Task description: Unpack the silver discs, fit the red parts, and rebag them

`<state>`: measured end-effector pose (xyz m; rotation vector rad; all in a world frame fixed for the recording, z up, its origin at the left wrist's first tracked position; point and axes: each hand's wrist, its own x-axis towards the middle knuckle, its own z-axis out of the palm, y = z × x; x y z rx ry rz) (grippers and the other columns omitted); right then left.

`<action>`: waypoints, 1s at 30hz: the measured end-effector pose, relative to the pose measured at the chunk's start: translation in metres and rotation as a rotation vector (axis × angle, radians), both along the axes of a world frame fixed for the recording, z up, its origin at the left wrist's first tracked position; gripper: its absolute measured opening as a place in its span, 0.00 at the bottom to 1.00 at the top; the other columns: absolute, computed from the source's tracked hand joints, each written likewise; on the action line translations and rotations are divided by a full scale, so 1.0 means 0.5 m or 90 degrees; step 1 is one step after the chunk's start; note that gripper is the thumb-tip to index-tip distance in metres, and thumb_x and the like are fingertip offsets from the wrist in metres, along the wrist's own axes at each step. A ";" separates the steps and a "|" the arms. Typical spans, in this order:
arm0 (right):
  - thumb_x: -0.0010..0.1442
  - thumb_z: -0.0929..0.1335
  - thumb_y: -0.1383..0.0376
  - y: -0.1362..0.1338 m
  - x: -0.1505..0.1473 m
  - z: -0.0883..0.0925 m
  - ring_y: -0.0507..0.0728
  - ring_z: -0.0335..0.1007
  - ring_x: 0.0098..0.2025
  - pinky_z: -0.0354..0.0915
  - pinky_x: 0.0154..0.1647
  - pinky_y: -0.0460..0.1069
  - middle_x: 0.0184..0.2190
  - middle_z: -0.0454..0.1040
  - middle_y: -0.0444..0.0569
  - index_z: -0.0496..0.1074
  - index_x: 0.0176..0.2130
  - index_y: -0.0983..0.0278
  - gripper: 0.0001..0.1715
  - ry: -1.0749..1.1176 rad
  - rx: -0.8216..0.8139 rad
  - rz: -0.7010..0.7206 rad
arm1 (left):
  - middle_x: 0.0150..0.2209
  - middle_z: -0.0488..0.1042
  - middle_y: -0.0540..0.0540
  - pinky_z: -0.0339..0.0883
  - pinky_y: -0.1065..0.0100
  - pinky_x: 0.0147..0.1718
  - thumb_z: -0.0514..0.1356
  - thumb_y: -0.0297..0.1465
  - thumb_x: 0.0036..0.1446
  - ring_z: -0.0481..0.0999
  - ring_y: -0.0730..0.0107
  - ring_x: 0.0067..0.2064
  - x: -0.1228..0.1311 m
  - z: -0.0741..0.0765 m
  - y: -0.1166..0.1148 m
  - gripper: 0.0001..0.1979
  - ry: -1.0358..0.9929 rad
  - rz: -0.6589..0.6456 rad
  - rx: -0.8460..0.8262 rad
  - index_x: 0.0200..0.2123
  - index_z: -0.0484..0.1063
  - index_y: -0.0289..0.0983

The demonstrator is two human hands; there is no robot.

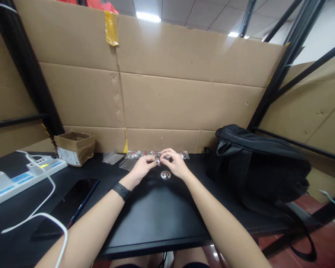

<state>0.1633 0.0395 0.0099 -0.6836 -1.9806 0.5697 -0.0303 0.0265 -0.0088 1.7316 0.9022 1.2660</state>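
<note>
Between my two hands, above the black table, is a small shiny round metal piece (157, 160); its exact kind is too small to make out. My left hand (142, 168) pinches it from the left with thumb and finger. From the right, my right hand (174, 163) has its fingertips closed on the same piece. Below them a round metal disc (165, 175) with a reddish centre lies flat on the table. Behind the hands sits a row of clear plastic bags (184, 155) with shiny pieces inside, partly hidden by my fingers.
An open cardboard box (76, 147) stands at the back left. Nearer are a white power strip (25, 182), a loose white cable (48, 214) and a dark phone (69, 204). A black backpack (262, 171) fills the right side. Cardboard panels (184, 100) wall off the back.
</note>
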 end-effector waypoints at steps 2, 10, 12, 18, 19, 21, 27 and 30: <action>0.64 0.68 0.63 -0.007 0.002 0.009 0.56 0.69 0.49 0.66 0.47 0.50 0.48 0.71 0.51 0.74 0.37 0.62 0.06 -0.037 0.042 -0.011 | 0.37 0.80 0.44 0.63 0.61 0.52 0.65 0.40 0.55 0.75 0.60 0.45 0.003 0.002 -0.004 0.12 -0.002 0.000 -0.009 0.30 0.78 0.35; 0.68 0.64 0.66 0.013 0.027 -0.005 0.57 0.63 0.52 0.58 0.58 0.55 0.49 0.68 0.51 0.70 0.39 0.62 0.05 -0.160 0.125 -0.094 | 0.41 0.80 0.43 0.66 0.61 0.47 0.58 0.42 0.60 0.77 0.60 0.43 0.010 -0.020 0.011 0.15 0.103 0.083 -0.002 0.41 0.76 0.37; 0.67 0.65 0.67 0.027 0.042 -0.016 0.58 0.62 0.51 0.58 0.57 0.55 0.49 0.68 0.52 0.70 0.38 0.62 0.04 -0.220 0.126 -0.132 | 0.40 0.79 0.45 0.65 0.59 0.46 0.55 0.40 0.62 0.75 0.59 0.43 0.006 -0.028 0.013 0.13 0.253 0.176 0.051 0.38 0.75 0.39; 0.65 0.66 0.70 0.053 0.086 -0.023 0.57 0.62 0.46 0.60 0.52 0.52 0.43 0.70 0.51 0.71 0.37 0.64 0.04 -0.328 0.108 -0.170 | 0.41 0.78 0.47 0.62 0.60 0.47 0.57 0.38 0.61 0.72 0.60 0.45 0.020 -0.040 -0.007 0.10 0.491 0.144 0.177 0.43 0.75 0.44; 0.65 0.66 0.71 0.053 0.091 -0.020 0.57 0.63 0.45 0.60 0.51 0.52 0.42 0.70 0.51 0.71 0.36 0.64 0.05 -0.342 0.104 -0.165 | 0.42 0.77 0.47 0.62 0.61 0.47 0.58 0.39 0.61 0.72 0.60 0.45 0.026 -0.041 -0.011 0.11 0.497 0.120 0.189 0.44 0.75 0.45; 0.64 0.66 0.71 0.051 0.099 -0.013 0.57 0.63 0.44 0.60 0.50 0.51 0.40 0.70 0.51 0.71 0.35 0.65 0.05 -0.365 0.098 -0.162 | 0.42 0.77 0.47 0.61 0.61 0.47 0.58 0.41 0.62 0.71 0.60 0.45 0.037 -0.043 -0.019 0.12 0.510 0.090 0.212 0.45 0.76 0.45; 0.61 0.66 0.74 0.048 0.106 -0.007 0.54 0.69 0.34 0.61 0.39 0.47 0.31 0.75 0.49 0.73 0.31 0.66 0.08 -0.390 0.012 -0.140 | 0.39 0.77 0.47 0.57 0.60 0.46 0.60 0.39 0.61 0.68 0.58 0.45 0.056 -0.039 -0.033 0.08 0.535 0.072 0.243 0.37 0.78 0.44; 0.58 0.66 0.75 0.052 0.106 -0.012 0.53 0.70 0.29 0.61 0.33 0.45 0.25 0.76 0.47 0.74 0.28 0.66 0.10 -0.399 -0.056 -0.121 | 0.36 0.77 0.47 0.55 0.60 0.45 0.61 0.35 0.60 0.68 0.58 0.45 0.055 -0.030 -0.035 0.06 0.531 0.076 0.239 0.34 0.77 0.43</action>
